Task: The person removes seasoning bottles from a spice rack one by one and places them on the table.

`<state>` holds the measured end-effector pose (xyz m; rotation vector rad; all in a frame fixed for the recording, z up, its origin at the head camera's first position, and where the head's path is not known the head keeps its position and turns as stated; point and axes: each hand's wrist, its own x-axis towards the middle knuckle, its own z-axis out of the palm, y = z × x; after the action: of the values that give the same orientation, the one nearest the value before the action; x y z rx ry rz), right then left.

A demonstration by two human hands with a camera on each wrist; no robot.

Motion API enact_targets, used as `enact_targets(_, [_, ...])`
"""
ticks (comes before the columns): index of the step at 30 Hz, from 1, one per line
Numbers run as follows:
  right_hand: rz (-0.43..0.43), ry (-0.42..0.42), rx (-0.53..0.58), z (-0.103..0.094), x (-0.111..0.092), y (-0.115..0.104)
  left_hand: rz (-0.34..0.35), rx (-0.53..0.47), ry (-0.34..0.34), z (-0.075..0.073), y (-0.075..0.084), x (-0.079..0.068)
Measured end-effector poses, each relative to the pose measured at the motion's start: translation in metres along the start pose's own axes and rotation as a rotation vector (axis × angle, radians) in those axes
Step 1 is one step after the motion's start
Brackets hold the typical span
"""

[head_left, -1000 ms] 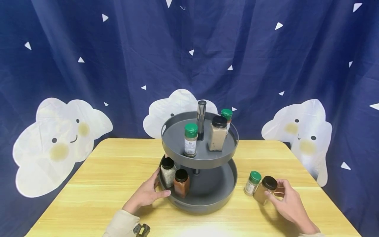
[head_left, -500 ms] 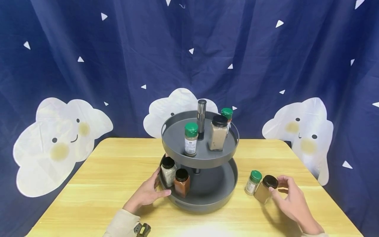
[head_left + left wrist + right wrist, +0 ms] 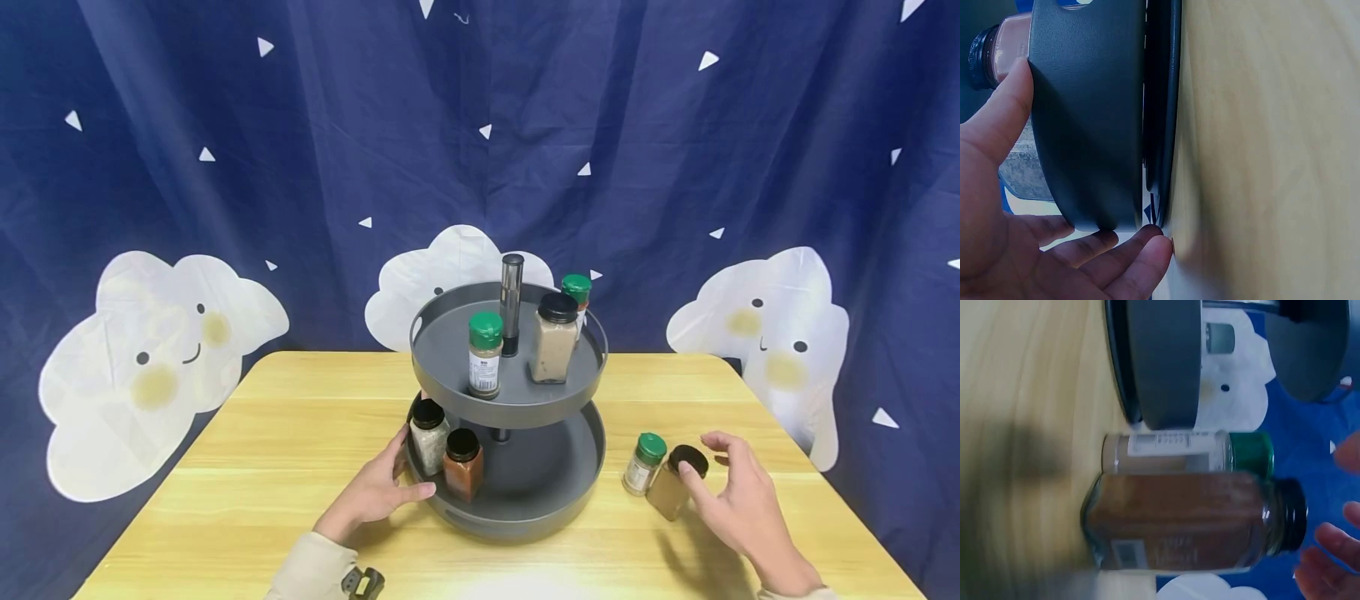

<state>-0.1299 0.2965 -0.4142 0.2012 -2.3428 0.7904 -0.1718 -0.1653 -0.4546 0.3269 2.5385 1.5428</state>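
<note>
My left hand [image 3: 375, 492] rests against the left side of the grey two-tier turntable's lower tray [image 3: 517, 529]. Its thumb touches the rim and its fingertips lie along the outer wall [image 3: 1088, 125]. Inside the tray near that hand stand a black-lidded jar of whitish contents [image 3: 431, 446] and a black-lidded jar of reddish-brown spice [image 3: 463, 477]. Over to the right, my right hand [image 3: 742, 508] has its fingers spread beside a brown spice jar [image 3: 1179, 515]. A gap shows between those fingers and the black lid in the right wrist view. A green-capped spice bottle [image 3: 641, 475] stands against that jar.
On the upper tray [image 3: 517, 410] are a green-capped bottle [image 3: 484, 367], a black-lidded square jar of beige powder [image 3: 552, 350] and another green-capped bottle [image 3: 577, 290] behind it. A post [image 3: 512, 304] rises through its middle. A blue curtain [image 3: 315, 167] hangs behind the wooden table [image 3: 300, 433].
My right hand has let go of the brown spice jar and its fingers have spread away to the right. The jar stays upright beside the green-capped bottle. The left hand keeps its place.
</note>
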Motion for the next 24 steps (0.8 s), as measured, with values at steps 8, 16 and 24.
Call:
enact_targets(8, [-0.094, 0.067, 0.056, 0.011, 0.003, -0.025, -0.009, -0.027, -0.006, 0.0, 0.0, 0.0])
enact_targets(16, [-0.244, 0.018, 0.153, 0.032, 0.006, -0.043, -0.007, -0.04, -0.001, 0.001, -0.005, 0.002])
enact_targets(24, [-0.243, -0.041, 0.257, 0.058, 0.009, -0.064, -0.005, -0.035, -0.007, 0.001, -0.005, 0.001])
